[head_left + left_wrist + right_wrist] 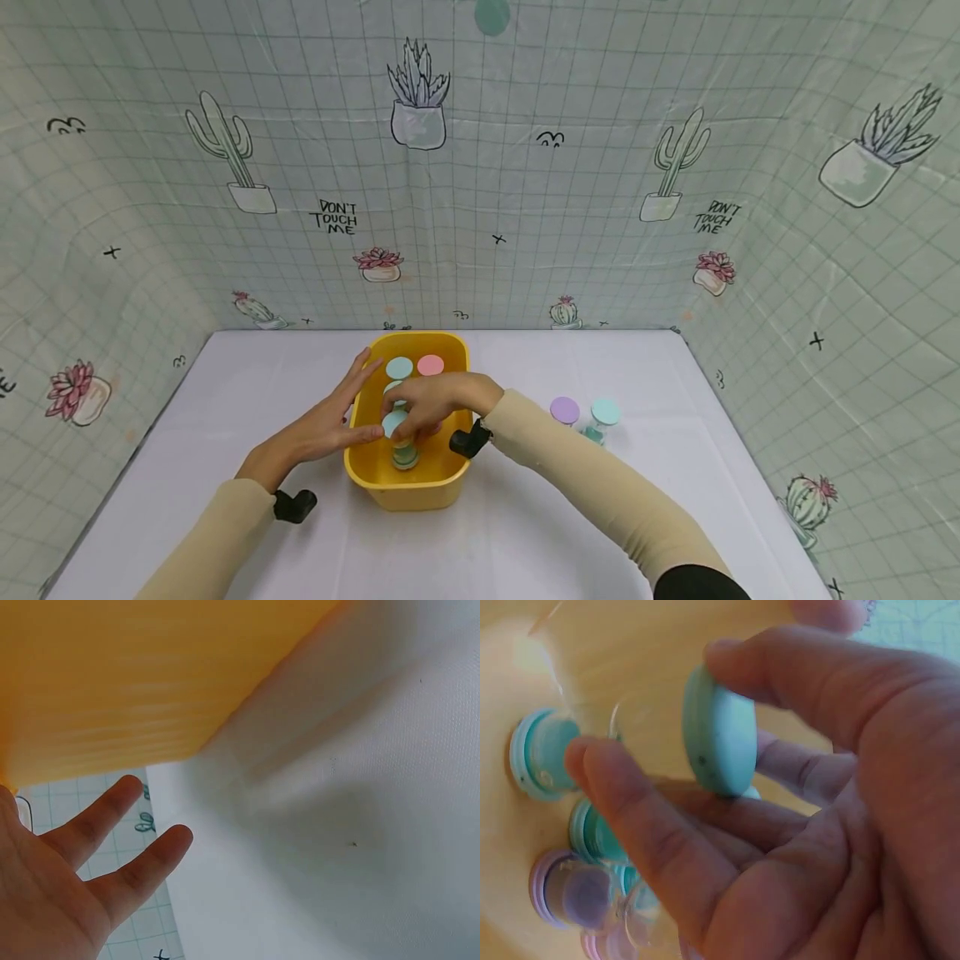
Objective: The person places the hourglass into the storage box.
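Observation:
My right hand (427,404) reaches into the yellow bin (408,497) from the right. Between thumb and fingers it pinches a thick, round, mint-green jar lid (720,735); I cannot tell whether a jar hangs from it. Just below the lid, in the head view, shows a clear greenish jar bottom (405,457). Over the bin's left rim lies my left hand (322,429), fingers spread, its thumb tip close to that lid. Its two fingers (142,874) extend past the bin's outer wall in the left wrist view. Small jars with a light-blue lid (399,367) and a pink lid (431,365) stand farther back inside.
Right of the bin on the white table (570,517) stand a purple-lidded jar (565,410) and a mint-lidded jar (605,412). A patterned cloth (480,183) rises behind the table and along both sides.

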`<control>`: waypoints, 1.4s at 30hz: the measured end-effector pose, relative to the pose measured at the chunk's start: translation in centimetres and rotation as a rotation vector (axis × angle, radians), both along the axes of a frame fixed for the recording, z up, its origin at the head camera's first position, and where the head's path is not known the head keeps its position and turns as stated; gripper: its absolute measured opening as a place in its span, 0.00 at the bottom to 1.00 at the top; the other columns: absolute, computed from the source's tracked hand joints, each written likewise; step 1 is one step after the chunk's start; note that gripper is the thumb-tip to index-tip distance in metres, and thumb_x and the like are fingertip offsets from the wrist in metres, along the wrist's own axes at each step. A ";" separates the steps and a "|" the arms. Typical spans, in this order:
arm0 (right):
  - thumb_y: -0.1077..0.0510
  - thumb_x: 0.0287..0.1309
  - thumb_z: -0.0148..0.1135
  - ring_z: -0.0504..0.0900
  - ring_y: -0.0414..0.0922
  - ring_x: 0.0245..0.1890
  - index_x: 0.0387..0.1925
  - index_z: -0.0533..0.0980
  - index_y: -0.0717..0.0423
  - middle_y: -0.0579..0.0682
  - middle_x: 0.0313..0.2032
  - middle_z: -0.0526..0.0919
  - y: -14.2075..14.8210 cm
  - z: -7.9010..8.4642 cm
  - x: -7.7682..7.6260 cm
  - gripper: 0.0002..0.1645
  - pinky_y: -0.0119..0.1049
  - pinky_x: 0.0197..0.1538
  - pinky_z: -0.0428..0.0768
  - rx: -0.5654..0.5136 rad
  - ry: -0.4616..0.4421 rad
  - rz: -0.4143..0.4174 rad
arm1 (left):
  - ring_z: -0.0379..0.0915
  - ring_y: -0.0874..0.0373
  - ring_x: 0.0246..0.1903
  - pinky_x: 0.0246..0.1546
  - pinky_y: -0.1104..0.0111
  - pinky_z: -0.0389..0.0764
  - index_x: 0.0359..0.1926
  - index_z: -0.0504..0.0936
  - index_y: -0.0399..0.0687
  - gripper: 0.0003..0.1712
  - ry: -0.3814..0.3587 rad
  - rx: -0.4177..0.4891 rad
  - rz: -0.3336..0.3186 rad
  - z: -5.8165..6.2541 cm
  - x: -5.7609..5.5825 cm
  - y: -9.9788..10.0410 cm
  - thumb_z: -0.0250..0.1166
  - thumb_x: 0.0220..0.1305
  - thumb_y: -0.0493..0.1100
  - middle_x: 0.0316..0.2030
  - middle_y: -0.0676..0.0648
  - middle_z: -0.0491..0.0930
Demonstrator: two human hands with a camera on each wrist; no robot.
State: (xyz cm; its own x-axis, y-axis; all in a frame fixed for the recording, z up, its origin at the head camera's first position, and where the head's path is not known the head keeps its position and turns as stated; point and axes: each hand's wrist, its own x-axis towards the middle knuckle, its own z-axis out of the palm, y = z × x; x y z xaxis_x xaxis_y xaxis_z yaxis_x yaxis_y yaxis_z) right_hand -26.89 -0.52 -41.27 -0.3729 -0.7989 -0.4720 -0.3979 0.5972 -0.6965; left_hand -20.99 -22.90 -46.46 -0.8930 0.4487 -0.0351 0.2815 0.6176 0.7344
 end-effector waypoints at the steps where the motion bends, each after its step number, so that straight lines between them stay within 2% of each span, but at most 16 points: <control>1: 0.54 0.68 0.67 0.75 0.40 0.23 0.54 0.75 0.50 0.46 0.39 0.78 0.0 -0.1 0.0 0.16 0.36 0.34 0.83 0.001 0.008 0.004 | 0.41 0.26 0.78 0.63 0.26 0.66 0.84 0.41 0.59 0.59 0.003 -0.003 -0.001 0.0 0.0 0.0 0.65 0.63 0.66 0.83 0.47 0.24; 5: 0.52 0.68 0.66 0.79 0.42 0.28 0.54 0.75 0.49 0.45 0.41 0.78 -0.2 -0.2 0.0 0.16 0.39 0.39 0.87 0.024 0.039 0.007 | 0.41 0.27 0.78 0.63 0.26 0.65 0.84 0.40 0.60 0.59 -0.004 -0.006 0.000 0.1 -0.1 0.1 0.65 0.63 0.65 0.83 0.47 0.24; 10: 0.51 0.69 0.66 0.77 0.41 0.30 0.54 0.74 0.49 0.45 0.41 0.77 -0.7 -0.3 0.2 0.16 0.39 0.42 0.87 0.080 0.076 0.000 | 0.41 0.26 0.78 0.63 0.27 0.66 0.84 0.40 0.60 0.59 -0.005 -0.002 0.001 0.1 0.0 0.2 0.65 0.63 0.65 0.83 0.46 0.24; 18: 0.49 0.65 0.70 0.77 0.40 0.39 0.54 0.77 0.46 0.43 0.45 0.78 -1.2 -0.5 0.5 0.18 0.29 0.42 0.82 0.168 0.210 0.016 | 0.41 0.26 0.78 0.62 0.26 0.67 0.84 0.41 0.60 0.58 -0.001 0.014 0.003 -0.1 0.2 0.3 0.65 0.64 0.63 0.83 0.45 0.25; 24: 0.52 0.65 0.70 0.80 0.41 0.33 0.57 0.78 0.49 0.45 0.44 0.78 -1.2 -0.4 0.7 0.21 0.38 0.43 0.89 0.147 0.224 0.012 | 0.42 0.25 0.78 0.61 0.27 0.69 0.84 0.41 0.57 0.58 -0.001 0.017 0.012 -0.1 0.7 0.5 0.65 0.65 0.62 0.83 0.44 0.26; 31: 0.51 0.67 0.69 0.83 0.44 0.32 0.61 0.77 0.48 0.47 0.45 0.79 -1.3 -0.4 0.8 0.23 0.38 0.41 0.89 0.152 0.265 -0.013 | 0.41 0.25 0.78 0.62 0.26 0.68 0.84 0.42 0.57 0.57 0.006 0.008 0.012 0.2 0.8 0.6 0.65 0.65 0.61 0.83 0.44 0.26; 34: 0.50 0.67 0.68 0.83 0.44 0.35 0.64 0.76 0.46 0.47 0.51 0.80 -1.4 0.0 0.8 0.26 0.37 0.42 0.89 0.164 0.299 -0.007 | 0.41 0.24 0.78 0.61 0.26 0.68 0.84 0.42 0.57 0.57 0.007 0.017 0.014 0.4 0.7 0.6 0.65 0.65 0.61 0.83 0.44 0.26; 36: 0.48 0.67 0.68 0.81 0.42 0.40 0.67 0.75 0.43 0.46 0.57 0.80 -1.3 0.3 0.8 0.28 0.35 0.47 0.87 0.181 0.330 0.001 | 0.41 0.25 0.78 0.61 0.25 0.67 0.84 0.42 0.57 0.57 0.003 0.016 0.015 0.3 0.6 0.6 0.65 0.65 0.62 0.83 0.44 0.26; 39: 0.48 0.67 0.68 0.82 0.42 0.41 0.70 0.73 0.40 0.45 0.60 0.80 -1.0 0.9 0.9 0.31 0.33 0.48 0.85 0.184 0.305 -0.011 | 0.40 0.25 0.78 0.61 0.25 0.67 0.84 0.41 0.59 0.57 -0.006 0.009 0.019 0.2 0.5 0.6 0.64 0.65 0.63 0.83 0.45 0.25; 41: 0.49 0.68 0.67 0.84 0.44 0.38 0.72 0.71 0.41 0.45 0.56 0.81 -0.6 1.3 1.0 0.33 0.34 0.47 0.87 0.166 0.247 -0.037 | 0.40 0.25 0.78 0.61 0.25 0.67 0.84 0.41 0.59 0.57 -0.012 0.011 0.022 0.2 0.4 0.5 0.64 0.65 0.64 0.83 0.46 0.25; 42: 0.50 0.68 0.67 0.84 0.45 0.34 0.73 0.70 0.43 0.46 0.53 0.82 -0.4 1.5 1.0 0.33 0.34 0.43 0.87 0.151 0.215 -0.048 | 0.40 0.25 0.78 0.60 0.25 0.67 0.84 0.41 0.59 0.57 -0.014 0.014 0.023 0.2 0.4 0.6 0.64 0.65 0.64 0.83 0.46 0.25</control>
State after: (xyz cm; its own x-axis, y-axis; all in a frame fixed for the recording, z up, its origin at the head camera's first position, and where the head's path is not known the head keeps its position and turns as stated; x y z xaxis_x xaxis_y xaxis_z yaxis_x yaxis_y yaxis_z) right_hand -25.90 -0.93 -39.76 -0.5135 -0.7043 -0.4902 -0.4959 0.7098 -0.5003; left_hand -20.61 -22.35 -46.27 -0.9024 0.4288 -0.0420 0.2568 0.6136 0.7467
